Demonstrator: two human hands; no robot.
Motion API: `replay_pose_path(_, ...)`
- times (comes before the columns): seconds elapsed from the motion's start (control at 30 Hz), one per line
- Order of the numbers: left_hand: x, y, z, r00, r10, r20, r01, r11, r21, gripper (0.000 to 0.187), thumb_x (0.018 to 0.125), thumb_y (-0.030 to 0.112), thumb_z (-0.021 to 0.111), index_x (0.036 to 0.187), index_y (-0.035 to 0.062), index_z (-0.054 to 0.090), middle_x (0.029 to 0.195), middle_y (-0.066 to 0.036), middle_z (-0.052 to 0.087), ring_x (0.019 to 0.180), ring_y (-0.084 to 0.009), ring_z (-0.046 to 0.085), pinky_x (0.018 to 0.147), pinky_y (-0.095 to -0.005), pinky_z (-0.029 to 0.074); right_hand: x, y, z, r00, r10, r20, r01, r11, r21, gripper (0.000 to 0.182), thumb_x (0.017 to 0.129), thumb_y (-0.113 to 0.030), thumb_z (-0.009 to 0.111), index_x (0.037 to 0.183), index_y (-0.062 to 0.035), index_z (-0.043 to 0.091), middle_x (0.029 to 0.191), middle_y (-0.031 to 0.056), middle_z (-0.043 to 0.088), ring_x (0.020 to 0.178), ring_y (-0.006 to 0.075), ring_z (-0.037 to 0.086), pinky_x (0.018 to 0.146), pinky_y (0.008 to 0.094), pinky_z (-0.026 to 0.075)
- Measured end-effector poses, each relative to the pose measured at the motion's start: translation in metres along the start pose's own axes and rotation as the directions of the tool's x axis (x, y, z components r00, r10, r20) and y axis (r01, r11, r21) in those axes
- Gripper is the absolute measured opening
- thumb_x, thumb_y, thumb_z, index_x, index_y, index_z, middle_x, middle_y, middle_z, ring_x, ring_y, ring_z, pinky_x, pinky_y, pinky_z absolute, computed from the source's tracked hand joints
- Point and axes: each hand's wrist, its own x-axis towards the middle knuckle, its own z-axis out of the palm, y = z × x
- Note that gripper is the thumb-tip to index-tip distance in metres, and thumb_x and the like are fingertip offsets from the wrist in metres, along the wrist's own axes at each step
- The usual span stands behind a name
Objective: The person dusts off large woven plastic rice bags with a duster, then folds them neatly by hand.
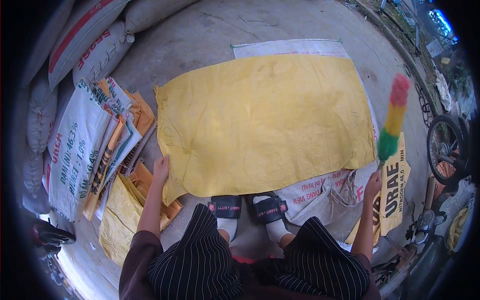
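A large yellow woven sack point(265, 120) lies flat on the concrete floor in front of me, on top of a white sack point(295, 47). My left hand point(161, 168) rests on the yellow sack's near left corner, fingers laid flat on it. My right hand point(373, 184) is raised at the right and grips the handle of a duster point(393, 120) with red, yellow and green bristles, held upright above the sack's right edge. My feet in black sandals point(248, 207) stand at the sack's near edge.
A pile of printed white and yellow sacks point(100, 145) lies to the left, with filled bags point(85, 45) stacked behind it. More printed sacks point(395, 185) lie at the right. A motorbike wheel point(445, 145) stands at the far right.
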Motion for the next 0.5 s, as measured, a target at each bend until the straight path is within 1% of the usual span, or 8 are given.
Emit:
replay_pose_path(0.03,0.002,-0.006,0.0,0.999,-0.034,0.043,0.029,0.995,0.099,0.034,0.089,0.028,0.048,0.089,-0.0041,0.06,0.072,-0.006,0.061,0.068,-0.012,0.055,0.064,-0.0283,0.044,-0.033,-0.035,0.028,0.981,-0.042,0.188,0.016,0.991,0.136,0.031,0.089,-0.017,0.04,0.064,0.0007,0.038,0.055,0.0041,0.035,0.051,0.0118,0.034,0.047,0.0302,0.029)
replay_pose_path(0.07,0.002,-0.011,0.001,0.994,-0.069,0.085,0.051,0.979,0.196,0.033,0.089,0.027,0.048,0.088,-0.0038,0.06,0.072,-0.005,0.06,0.068,-0.0115,0.054,0.065,-0.0281,0.044,-0.062,-0.047,0.056,0.933,-0.095,0.346,0.072,0.994,0.078,0.03,0.088,-0.015,0.041,0.063,0.0012,0.039,0.052,0.0077,0.036,0.049,0.0145,0.037,0.047,0.0317,0.03)
replay_pose_path(0.1,0.002,-0.017,0.003,0.993,-0.075,0.087,0.056,0.978,0.201,0.033,0.089,0.027,0.048,0.088,-0.0038,0.06,0.072,-0.005,0.06,0.068,-0.0115,0.054,0.065,-0.0281,0.044,-0.089,-0.076,0.08,0.809,-0.298,0.506,0.293,0.952,0.091,0.028,0.087,-0.013,0.043,0.063,0.0018,0.041,0.052,0.0138,0.04,0.045,0.0208,0.039,0.046,0.0337,0.03)
replay_pose_path(0.13,0.001,-0.022,0.005,0.995,-0.079,0.067,0.074,0.994,0.078,0.033,0.089,0.027,0.048,0.087,-0.004,0.06,0.071,-0.005,0.06,0.068,-0.0117,0.054,0.065,-0.028,0.044,-0.116,-0.106,0.101,0.676,-0.264,0.688,0.264,0.959,0.108,0.027,0.085,-0.014,0.046,0.063,0.0019,0.045,0.055,0.0193,0.044,0.047,0.0299,0.044,0.047,0.0386,0.032)
replay_pose_path(0.2,-0.003,-0.026,0.005,0.995,-0.087,0.046,0.089,0.995,-0.046,0.034,0.089,0.027,0.049,0.086,-0.0042,0.06,0.071,-0.005,0.06,0.067,-0.0118,0.054,0.065,-0.028,0.044,-0.162,-0.122,0.146,0.393,-0.433,0.811,0.496,0.842,0.21,0.03,0.085,-0.025,0.048,0.065,-0.0024,0.052,0.061,0.0194,0.053,0.058,0.0368,0.053,0.055,0.0459,0.039)
replay_pose_path(0.27,-0.01,-0.026,-0.001,0.99,-0.078,0.116,0.09,0.99,-0.11,0.035,0.089,0.028,0.049,0.086,-0.0053,0.06,0.072,-0.006,0.06,0.07,-0.0125,0.054,0.066,-0.029,0.044,-0.194,-0.135,0.174,0.147,-0.422,0.894,0.587,0.765,0.265,0.031,0.085,-0.029,0.047,0.067,-0.0052,0.056,0.063,0.0176,0.057,0.061,0.0362,0.056,0.058,0.0457,0.043)
replay_pose_path(0.4,-0.006,-0.028,0.004,0.997,-0.057,-0.051,0.063,0.989,0.132,0.038,0.089,0.029,0.048,0.085,-0.006,0.06,0.072,-0.007,0.06,0.071,-0.0138,0.055,0.066,-0.0305,0.044,-0.188,-0.143,0.197,0.093,-0.351,0.932,0.644,0.735,0.213,0.032,0.085,-0.032,0.046,0.071,-0.0062,0.058,0.065,0.0172,0.059,0.063,0.036,0.058,0.06,0.0466,0.045)
replay_pose_path(0.5,-0.004,-0.049,0.01,0.989,-0.098,-0.113,0.103,0.994,0.038,0.04,0.09,0.03,0.047,0.084,-0.007,0.059,0.072,-0.01,0.061,0.07,-0.0161,0.055,0.065,-0.0325,0.043,-0.154,-0.092,0.189,0.41,-0.239,0.88,0.633,0.77,-0.085,0.032,0.084,-0.035,0.047,0.073,-0.0066,0.058,0.063,0.0182,0.058,0.061,0.0368,0.057,0.057,0.0482,0.044)
